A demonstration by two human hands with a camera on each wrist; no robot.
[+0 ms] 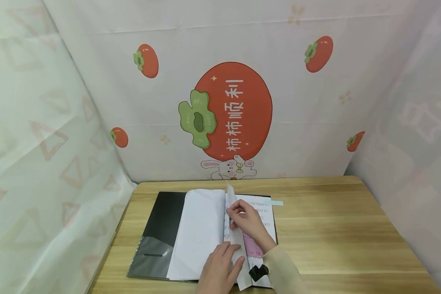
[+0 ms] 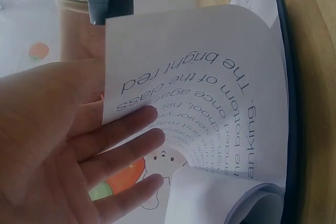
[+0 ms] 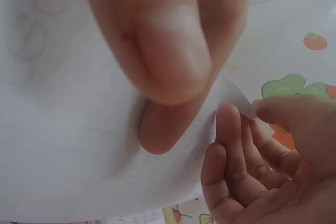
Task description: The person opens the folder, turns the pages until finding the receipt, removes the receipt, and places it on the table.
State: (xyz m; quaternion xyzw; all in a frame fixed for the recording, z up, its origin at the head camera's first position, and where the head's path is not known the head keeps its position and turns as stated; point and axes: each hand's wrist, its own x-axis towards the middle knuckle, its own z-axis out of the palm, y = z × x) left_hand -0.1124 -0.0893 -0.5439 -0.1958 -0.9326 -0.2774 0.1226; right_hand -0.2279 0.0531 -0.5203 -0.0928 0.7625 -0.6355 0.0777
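An open black folder (image 1: 170, 212) holds a stack of white sheets (image 1: 202, 232). One printed page (image 1: 233, 239) stands up near its middle, seen almost edge-on from the head. My right hand (image 1: 248, 220) pinches this page around its upper part, thumb and forefinger close together; the right wrist view shows the thumb (image 3: 173, 61) in front of the finger against the paper. Low on the same page, my left hand (image 1: 220, 265) rests with thumb and fingers spread. Its fingers (image 2: 123, 156) are fairly straight over the print in the left wrist view. Most of my right hand is hidden there behind the page.
The right-hand sheet carries large print, a pink note (image 1: 252, 246) and a pale blue tab (image 1: 277, 203) jutting past its edge. A clear pocket (image 1: 152, 257) lies at the folder's lower left. Beneath is a wooden table (image 1: 327, 228); a patterned cloth (image 1: 297, 122) hangs behind.
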